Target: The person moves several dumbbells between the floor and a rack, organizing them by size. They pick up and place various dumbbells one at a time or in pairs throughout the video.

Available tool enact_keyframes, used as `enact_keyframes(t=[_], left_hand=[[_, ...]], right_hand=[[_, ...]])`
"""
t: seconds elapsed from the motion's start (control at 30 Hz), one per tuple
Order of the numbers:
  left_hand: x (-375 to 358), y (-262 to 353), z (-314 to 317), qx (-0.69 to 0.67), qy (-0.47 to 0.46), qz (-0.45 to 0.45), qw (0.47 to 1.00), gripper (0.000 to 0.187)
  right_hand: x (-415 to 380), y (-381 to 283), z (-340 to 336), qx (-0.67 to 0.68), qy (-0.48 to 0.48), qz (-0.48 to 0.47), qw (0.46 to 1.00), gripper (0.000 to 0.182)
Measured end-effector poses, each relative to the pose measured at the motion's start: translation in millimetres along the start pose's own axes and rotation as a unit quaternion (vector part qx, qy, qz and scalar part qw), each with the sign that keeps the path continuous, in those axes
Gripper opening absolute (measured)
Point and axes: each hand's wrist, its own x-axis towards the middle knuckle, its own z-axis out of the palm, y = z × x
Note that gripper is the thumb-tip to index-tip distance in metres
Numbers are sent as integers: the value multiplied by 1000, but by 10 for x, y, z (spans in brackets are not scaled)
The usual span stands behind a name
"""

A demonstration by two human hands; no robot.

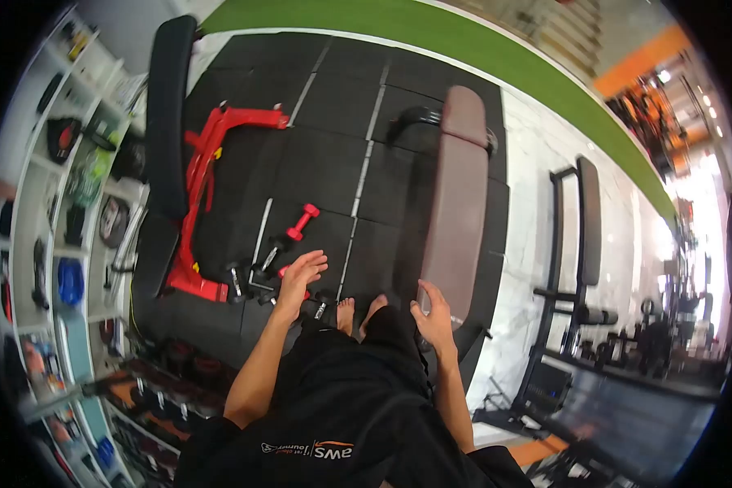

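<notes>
My left hand (pixel 300 279) is raised in front of me, fingers stretched out and holding nothing. Below it in this view, a red dumbbell (pixel 303 222) lies on the black floor mat, with a chrome-handled dumbbell (pixel 270 259) and another dumbbell (pixel 236 282) close by. My right hand (pixel 434 315) is open too, its thumb and fingers apart. It overlaps the near end of a brown padded bench (pixel 457 220). My bare feet (pixel 346 315) stand on the mat between the two hands.
A bench with a red frame (pixel 195 187) and black pad (pixel 169 114) stands at left. Beyond it are white shelves (pixel 32 228) with gear. A dumbbell rack (pixel 159 398) is at lower left. Another bench (pixel 588 220) stands on the marble floor at right.
</notes>
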Motion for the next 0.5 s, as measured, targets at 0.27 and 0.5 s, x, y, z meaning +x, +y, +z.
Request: enact_keyframes(t=[0.27,0.5], left_hand=[[-374,-344,-425,-98,237,12,966,44],[-570,-299,-120,-127,402,16,906,40]], right_hand=[[1308,-250,161,296,-291,82,906,47],[2373,-511,129,317,-431,84,841,50]])
